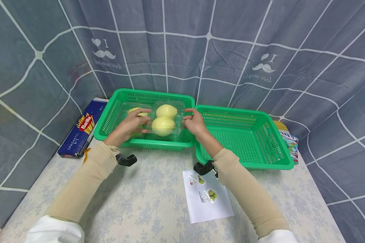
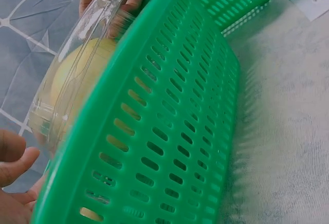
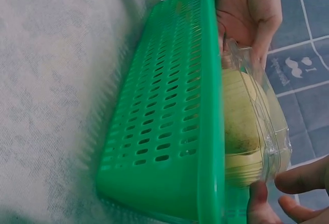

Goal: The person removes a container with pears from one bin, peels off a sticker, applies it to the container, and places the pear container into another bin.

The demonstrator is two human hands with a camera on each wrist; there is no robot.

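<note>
Top: you enter the left basket (image 1: 158,144) from above | Middle: the pack (image 1: 165,125) juts above its rim, between your hands | Right: the right basket (image 1: 261,166) adjoins | Left: pasta box (image 1: 80,133) hems you in | Back: curtain (image 1: 185,54) | Front: bare table (image 1: 155,185) gives you room

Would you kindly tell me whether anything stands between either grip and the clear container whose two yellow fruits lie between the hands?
Nothing visible does: the left grip and right grip reach over the green basket's near rim and are right at opposite sides of the clear container.
</note>
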